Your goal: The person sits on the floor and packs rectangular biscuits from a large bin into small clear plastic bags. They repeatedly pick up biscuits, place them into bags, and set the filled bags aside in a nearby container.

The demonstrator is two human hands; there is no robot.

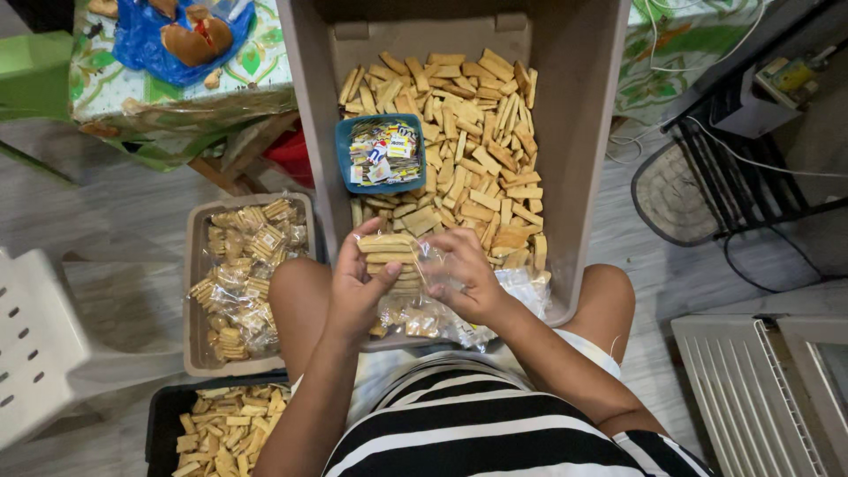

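Observation:
My left hand [358,287] grips a stack of tan rectangular biscuits [386,250], fingers wrapped around its side. My right hand [468,274] pinches a clear plastic bag [430,265] against the stack's right end. Both hands hover over the near edge of a large grey tub [579,106] that rests on my knees. Loose biscuits [473,150] fill the tub's floor. A small blue dish [382,155] with little printed paper slips sits among them. More clear bags [521,296] lie under my hands at the tub's near edge.
A smaller grey tray [199,291] with packed biscuit bags [247,265] stands on the floor at my left. Below it a black bin [163,420] holds loose biscuits. A white plastic chair [40,344] is far left, a table with a patterned cloth [168,88] behind, a black wire chair [715,177] right.

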